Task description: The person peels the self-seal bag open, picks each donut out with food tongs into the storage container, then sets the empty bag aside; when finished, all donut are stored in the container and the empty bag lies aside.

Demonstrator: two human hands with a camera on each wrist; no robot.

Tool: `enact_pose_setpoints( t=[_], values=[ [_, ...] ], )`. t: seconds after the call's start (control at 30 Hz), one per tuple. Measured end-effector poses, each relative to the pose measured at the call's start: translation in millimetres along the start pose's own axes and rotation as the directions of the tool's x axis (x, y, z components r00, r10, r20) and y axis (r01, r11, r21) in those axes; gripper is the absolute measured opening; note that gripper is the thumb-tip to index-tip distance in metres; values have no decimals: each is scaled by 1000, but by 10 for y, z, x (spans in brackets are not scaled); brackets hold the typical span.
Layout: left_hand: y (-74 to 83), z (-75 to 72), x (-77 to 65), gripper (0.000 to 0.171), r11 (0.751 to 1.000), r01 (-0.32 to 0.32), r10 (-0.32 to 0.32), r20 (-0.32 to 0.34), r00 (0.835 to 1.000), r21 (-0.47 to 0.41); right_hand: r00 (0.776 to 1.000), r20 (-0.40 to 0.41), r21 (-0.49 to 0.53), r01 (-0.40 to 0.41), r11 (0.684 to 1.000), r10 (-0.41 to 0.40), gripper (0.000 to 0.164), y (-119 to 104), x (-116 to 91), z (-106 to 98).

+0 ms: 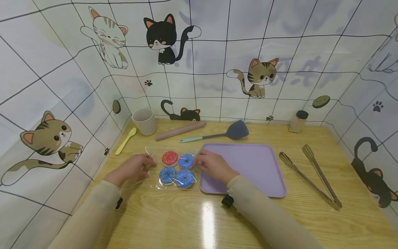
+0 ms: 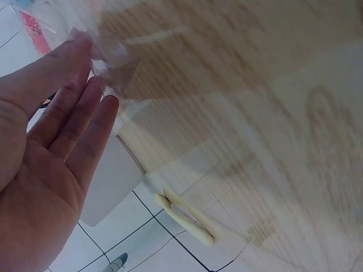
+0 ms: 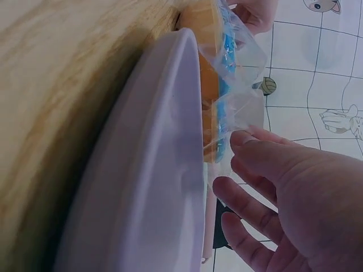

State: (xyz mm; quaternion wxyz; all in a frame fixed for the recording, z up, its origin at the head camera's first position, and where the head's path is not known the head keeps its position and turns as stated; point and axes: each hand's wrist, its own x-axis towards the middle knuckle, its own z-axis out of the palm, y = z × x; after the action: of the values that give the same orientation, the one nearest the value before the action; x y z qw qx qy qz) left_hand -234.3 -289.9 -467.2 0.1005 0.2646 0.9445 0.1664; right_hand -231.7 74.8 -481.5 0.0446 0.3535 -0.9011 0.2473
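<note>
A clear plastic bag (image 1: pixel 155 183) lies on the table with one red-topped doughnut (image 1: pixel 169 158) and several blue-topped doughnuts (image 1: pixel 185 178) inside. At the bag's left edge my left hand (image 1: pixel 136 168) pinches the film between thumb and forefinger; the left wrist view shows its other fingers stretched out. My right hand (image 1: pixel 214 166) pinches the bag's right edge, with its remaining fingers loosely bent in the right wrist view. That hand is over the left part of a purple tray (image 1: pixel 255 169), beside the bag. Orange-brown doughnut sides (image 3: pixel 209 79) show through the film close to the tray's rim.
Behind the bag are a yellow spoon (image 1: pixel 125 141), a light cup (image 1: pixel 144 121), a pinkish rolling pin (image 1: pixel 181 131) and a spatula (image 1: pixel 237 130). Metal tongs (image 1: pixel 320 186) lie right of the tray. A black-lidded jar (image 1: pixel 298 121) stands near the cat-patterned back wall.
</note>
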Motion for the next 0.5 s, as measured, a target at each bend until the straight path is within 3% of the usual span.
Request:
enact_pose_setpoints(
  t=[0.5],
  values=[
    [-9,26,-4,44,1000,31,-31,17,999,-4,997,-41,-41,-60,997,58,7,79,-99,1]
  ],
)
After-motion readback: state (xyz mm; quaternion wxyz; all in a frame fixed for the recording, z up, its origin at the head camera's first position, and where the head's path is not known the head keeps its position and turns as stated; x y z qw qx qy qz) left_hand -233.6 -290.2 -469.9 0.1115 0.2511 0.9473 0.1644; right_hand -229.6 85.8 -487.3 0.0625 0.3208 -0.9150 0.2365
